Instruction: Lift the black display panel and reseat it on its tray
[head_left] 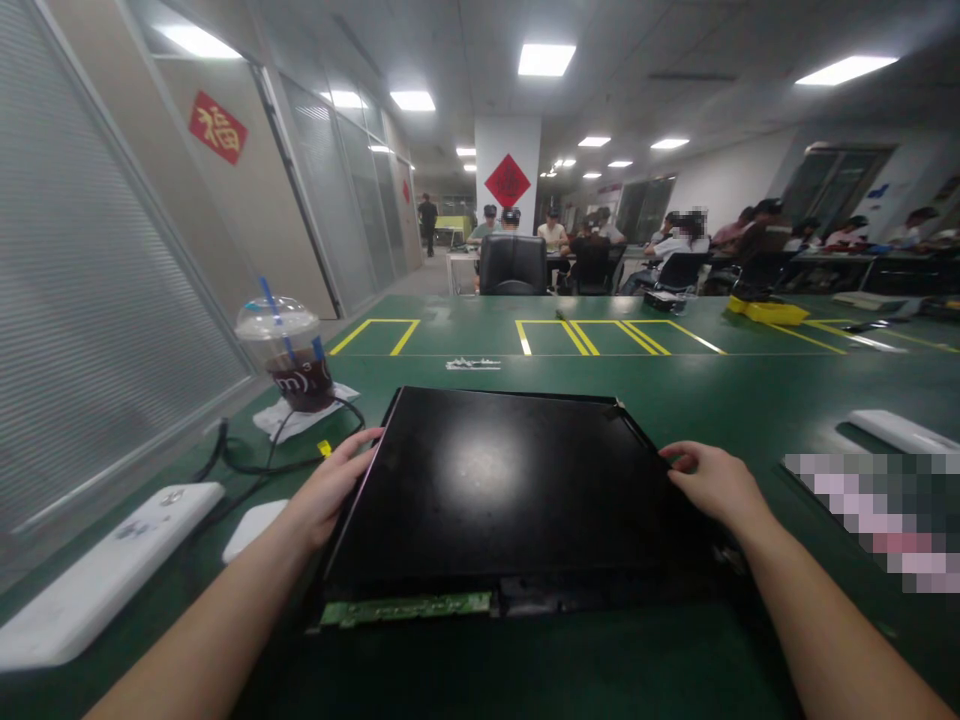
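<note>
A black LCD screen panel (495, 490) lies face up in front of me, inside a slightly larger black frame (637, 425). A strip of green circuit board (405, 607) shows along its near edge. At the left side my left hand (334, 485) grips the edge, its fingertips on the rim and the rest of the fingers partly hidden beneath. My right hand (712, 480) pinches the right edge between thumb and bent fingers. Both hands hold the panel and frame together; whether they are lifted off the table I cannot tell.
Left on the green table (420, 370) are a plastic drink cup (296, 365) on a napkin, black cables (247, 468), a white phone (112, 570) and a small white object (255, 525). A white device (900, 432) and yellow tray (765, 310) lie right. People sit beyond.
</note>
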